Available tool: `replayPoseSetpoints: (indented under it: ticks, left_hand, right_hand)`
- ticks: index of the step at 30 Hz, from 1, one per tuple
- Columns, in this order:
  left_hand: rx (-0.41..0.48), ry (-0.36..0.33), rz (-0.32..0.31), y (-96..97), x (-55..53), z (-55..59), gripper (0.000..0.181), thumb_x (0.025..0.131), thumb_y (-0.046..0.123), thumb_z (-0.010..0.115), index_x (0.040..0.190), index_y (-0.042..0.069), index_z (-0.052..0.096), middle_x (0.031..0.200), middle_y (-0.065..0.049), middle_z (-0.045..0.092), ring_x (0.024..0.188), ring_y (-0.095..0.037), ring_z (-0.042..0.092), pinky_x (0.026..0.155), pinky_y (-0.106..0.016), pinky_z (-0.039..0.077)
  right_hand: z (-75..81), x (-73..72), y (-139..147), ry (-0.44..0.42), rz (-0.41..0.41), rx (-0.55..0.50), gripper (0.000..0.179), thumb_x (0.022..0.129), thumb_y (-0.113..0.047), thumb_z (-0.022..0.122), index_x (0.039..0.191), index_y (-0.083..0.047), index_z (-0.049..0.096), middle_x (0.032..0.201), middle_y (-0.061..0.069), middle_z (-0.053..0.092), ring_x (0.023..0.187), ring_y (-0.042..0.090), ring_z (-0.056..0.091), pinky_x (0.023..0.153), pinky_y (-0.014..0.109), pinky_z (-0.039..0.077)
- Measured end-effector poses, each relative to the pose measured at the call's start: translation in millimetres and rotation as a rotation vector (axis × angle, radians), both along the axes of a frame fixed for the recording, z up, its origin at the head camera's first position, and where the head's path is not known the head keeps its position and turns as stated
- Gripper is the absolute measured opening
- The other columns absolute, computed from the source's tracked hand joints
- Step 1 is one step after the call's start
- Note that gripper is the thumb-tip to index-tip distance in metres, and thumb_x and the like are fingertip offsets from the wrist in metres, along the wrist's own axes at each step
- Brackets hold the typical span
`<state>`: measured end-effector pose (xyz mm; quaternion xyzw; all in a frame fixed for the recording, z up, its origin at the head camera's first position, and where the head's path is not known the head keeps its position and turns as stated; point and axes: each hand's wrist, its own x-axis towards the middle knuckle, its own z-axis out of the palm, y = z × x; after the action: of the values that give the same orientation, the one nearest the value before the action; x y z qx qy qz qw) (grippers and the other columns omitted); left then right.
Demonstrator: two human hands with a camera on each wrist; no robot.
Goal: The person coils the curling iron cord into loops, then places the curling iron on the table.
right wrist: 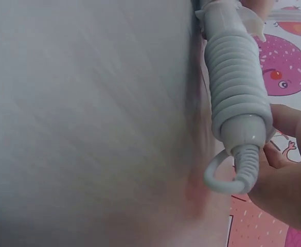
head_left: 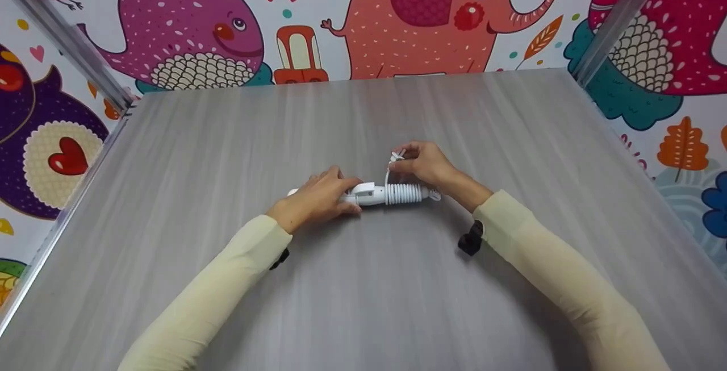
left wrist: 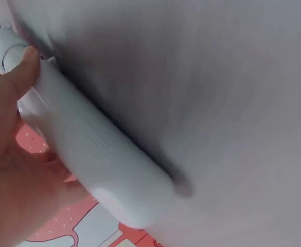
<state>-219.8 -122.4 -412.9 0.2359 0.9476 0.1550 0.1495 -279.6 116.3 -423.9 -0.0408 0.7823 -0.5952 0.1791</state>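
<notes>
A white curling iron [head_left: 372, 195] lies crosswise on the table, its power cord [head_left: 404, 193] wound in tight coils round the handle end. My left hand [head_left: 321, 195] grips the barrel, thumb and fingers on opposite sides. In the left wrist view the smooth, round-ended barrel [left wrist: 104, 149] extends past that hand. Above the coils, my right hand [head_left: 423, 163] pinches the cord's white plug [head_left: 396, 157], and a short length of cord runs down from it. The right wrist view shows the coils [right wrist: 237, 77] and a loop [right wrist: 225, 177] at the ribbed cord sleeve; the plug is hidden there.
The grey wood-grain table [head_left: 363, 291] extends round both hands. Behind it and at the sides stand panels printed with cartoon animals, including an elephant [head_left: 420, 36]. Metal posts [head_left: 619, 24] rise at the back corners. A black strap mount [head_left: 471, 238] hangs under the right wrist.
</notes>
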Motion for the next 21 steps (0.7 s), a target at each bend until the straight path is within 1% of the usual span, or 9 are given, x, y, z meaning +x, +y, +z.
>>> replayPoseSetpoints:
  ticks: [2, 4, 6, 8, 12, 14, 15, 18, 21]
  left_hand:
    - [0.002, 0.003, -0.002, 0.1, -1.1, 0.7, 0.056, 0.093, 0.039, 0.069, 0.142, 0.017, 0.055, 0.124, -0.017, 0.055, 0.113, -0.031, 0.055, 0.100, -0.053, 0.040]
    - [0.009, 0.006, -0.003, 0.0, -1.6, 1.2, 0.056, 0.093, 0.039, 0.070, 0.142, 0.016, 0.056, 0.123, -0.017, 0.056, 0.112, -0.031, 0.056, 0.099, -0.053, 0.040]
    - [0.014, 0.006, -0.001, -0.3, -1.5, 1.1, 0.056, 0.092, 0.038, 0.070, 0.141, 0.016, 0.056, 0.123, -0.017, 0.057, 0.111, -0.031, 0.056, 0.099, -0.053, 0.040]
    - [0.018, 0.009, -0.001, 0.1, -1.3, 1.0, 0.056, 0.092, 0.038, 0.071, 0.141, 0.016, 0.056, 0.122, -0.017, 0.057, 0.111, -0.031, 0.056, 0.099, -0.053, 0.040]
    - [0.033, 0.012, 0.000, 0.3, -1.1, -0.5, 0.056, 0.091, 0.036, 0.073, 0.141, 0.017, 0.056, 0.122, -0.017, 0.057, 0.111, -0.031, 0.055, 0.100, -0.054, 0.039]
    - [0.043, 0.020, -0.003, 0.1, -1.3, -1.8, 0.057, 0.090, 0.034, 0.074, 0.142, 0.019, 0.055, 0.122, -0.017, 0.058, 0.111, -0.031, 0.055, 0.100, -0.054, 0.039]
    - [0.045, 0.022, -0.003, 0.0, -1.5, -2.5, 0.058, 0.090, 0.033, 0.074, 0.142, 0.019, 0.054, 0.122, -0.017, 0.058, 0.111, -0.031, 0.055, 0.101, -0.054, 0.039]
    - [0.040, 0.021, 0.005, -0.9, -1.8, -3.9, 0.061, 0.090, 0.030, 0.075, 0.145, 0.018, 0.051, 0.125, -0.018, 0.058, 0.115, -0.032, 0.055, 0.103, -0.054, 0.038]
    - [0.025, 0.015, 0.023, -1.4, -1.2, -3.0, 0.062, 0.091, 0.030, 0.074, 0.145, 0.015, 0.050, 0.128, -0.018, 0.057, 0.117, -0.032, 0.054, 0.105, -0.054, 0.037]
  right_hand:
    - [-0.4, -1.5, -1.4, -0.019, -0.013, -0.030, 0.027, 0.087, -0.001, 0.073, 0.111, 0.002, 0.061, 0.084, -0.003, 0.061, 0.067, 0.008, 0.062, 0.065, 0.023, 0.054]
    - [-1.0, -3.3, -2.9, -0.032, -0.023, -0.040, 0.025, 0.087, 0.000, 0.073, 0.110, 0.002, 0.061, 0.083, -0.003, 0.061, 0.066, 0.007, 0.062, 0.063, 0.021, 0.054]
    - [-2.0, -5.3, -4.5, -0.045, -0.028, -0.037, 0.029, 0.087, 0.001, 0.072, 0.114, 0.004, 0.061, 0.085, -0.002, 0.062, 0.067, 0.007, 0.063, 0.063, 0.020, 0.054]
    - [-3.0, -6.4, -5.2, -0.060, -0.028, -0.040, 0.037, 0.088, 0.002, 0.071, 0.122, 0.007, 0.059, 0.090, 0.002, 0.065, 0.068, 0.007, 0.065, 0.065, 0.020, 0.055]
    - [-6.5, -6.2, -4.9, -0.094, -0.012, -0.053, 0.048, 0.091, 0.005, 0.065, 0.136, 0.011, 0.051, 0.112, 0.020, 0.068, 0.072, 0.005, 0.067, 0.069, 0.019, 0.056]
    - [-8.4, -4.9, -3.3, -0.106, 0.004, -0.064, 0.051, 0.092, 0.006, 0.063, 0.140, 0.011, 0.047, 0.125, 0.028, 0.063, 0.074, 0.005, 0.068, 0.073, 0.019, 0.057]
    - [-9.0, -4.3, -2.6, -0.119, 0.008, -0.072, 0.052, 0.092, 0.007, 0.062, 0.141, 0.011, 0.045, 0.128, 0.030, 0.061, 0.075, 0.005, 0.069, 0.075, 0.020, 0.057]
    - [-9.2, -3.2, 0.2, -0.144, 0.022, -0.084, 0.052, 0.094, 0.006, 0.060, 0.143, 0.011, 0.043, 0.130, 0.032, 0.058, 0.079, 0.008, 0.070, 0.081, 0.023, 0.057]
    - [-6.1, -1.9, 2.9, -0.158, 0.032, -0.071, 0.051, 0.095, 0.003, 0.058, 0.144, 0.009, 0.043, 0.130, 0.028, 0.058, 0.087, 0.013, 0.071, 0.087, 0.027, 0.057]
